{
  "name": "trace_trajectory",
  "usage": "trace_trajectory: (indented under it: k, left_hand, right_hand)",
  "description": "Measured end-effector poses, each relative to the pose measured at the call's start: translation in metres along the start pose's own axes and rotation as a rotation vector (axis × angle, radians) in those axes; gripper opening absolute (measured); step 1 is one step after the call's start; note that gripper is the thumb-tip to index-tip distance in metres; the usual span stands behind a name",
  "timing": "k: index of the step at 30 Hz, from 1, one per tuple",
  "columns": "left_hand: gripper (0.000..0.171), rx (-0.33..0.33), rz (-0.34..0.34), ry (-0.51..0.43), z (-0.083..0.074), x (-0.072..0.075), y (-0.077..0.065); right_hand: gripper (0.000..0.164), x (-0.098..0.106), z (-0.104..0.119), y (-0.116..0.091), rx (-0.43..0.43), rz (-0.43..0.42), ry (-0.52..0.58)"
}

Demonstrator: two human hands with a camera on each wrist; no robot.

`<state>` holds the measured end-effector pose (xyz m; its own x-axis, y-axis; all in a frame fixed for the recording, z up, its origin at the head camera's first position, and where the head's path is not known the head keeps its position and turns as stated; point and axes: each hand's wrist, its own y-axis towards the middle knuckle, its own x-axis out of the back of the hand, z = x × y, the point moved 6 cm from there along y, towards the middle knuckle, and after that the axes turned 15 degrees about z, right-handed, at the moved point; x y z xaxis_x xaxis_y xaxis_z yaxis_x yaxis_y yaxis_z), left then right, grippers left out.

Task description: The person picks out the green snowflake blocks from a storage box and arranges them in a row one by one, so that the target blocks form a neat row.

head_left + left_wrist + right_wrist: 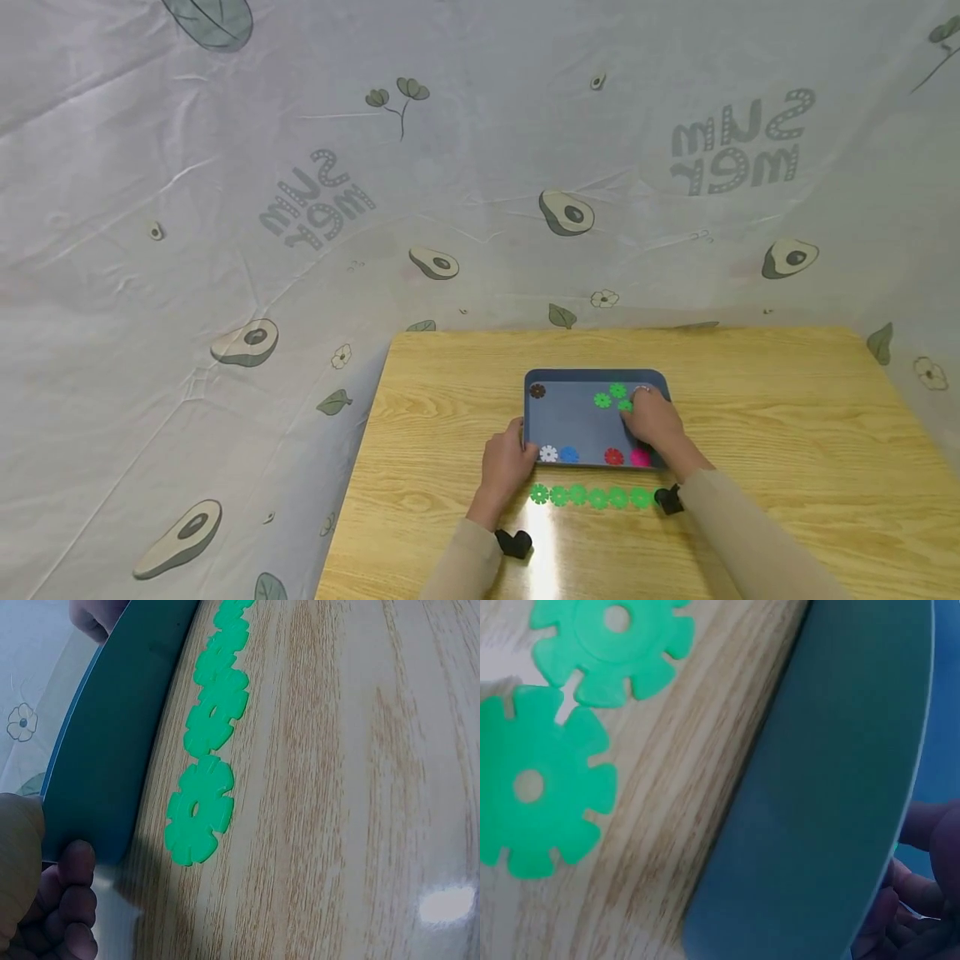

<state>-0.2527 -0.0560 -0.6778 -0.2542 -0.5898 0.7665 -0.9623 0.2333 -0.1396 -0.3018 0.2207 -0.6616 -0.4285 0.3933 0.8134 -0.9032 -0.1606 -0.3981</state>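
A grey-blue rectangular tray [566, 423] lies on the table with flower-shaped notched plastic discs inside. My left hand [504, 465] grips its near left corner, thumb on the rim, fingers curled at the outer wall [90, 765]. Inside the right part of the tray is my right hand [654, 419], fingers bent down beside a few green discs [603, 401]. The side wall [810, 810] partly hides those fingers in the right wrist view, and I cannot tell whether they pinch a disc. In front of the tray, several green discs [577, 494] form a row on the wood.
Within the tray, a brown disc [537, 391] sits at the far left. White [548, 454], blue [569, 455], red [614, 457] and pink [640, 457] discs line the near edge. A printed curtain [480, 208] hangs behind the wooden table [787, 417].
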Motion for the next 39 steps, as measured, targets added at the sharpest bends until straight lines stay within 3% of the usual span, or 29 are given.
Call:
trace_trajectory:
  k: [9, 16, 30, 39]
  left_hand:
    - [0.050, 0.000, -0.005, 0.016, 0.001, -0.001, 0.002]
    - [0.050, -0.002, -0.005, 0.020, 0.000, 0.000, 0.001]
    - [0.050, 0.007, 0.006, 0.014, -0.001, 0.002, 0.001]
    - [0.050, 0.002, 0.002, 0.015, -0.002, 0.002, 0.000]
  right_hand:
    - [0.029, 0.005, 0.002, -0.008, 0.071, -0.052, 0.119]
    - [0.023, 0.010, 0.001, -0.036, 0.177, -0.157, 0.253]
    - [0.023, 0.014, -0.024, -0.109, 0.183, -0.145, 0.361]
    - [0.033, -0.016, -0.058, -0.139, 0.075, -0.065, 0.404]
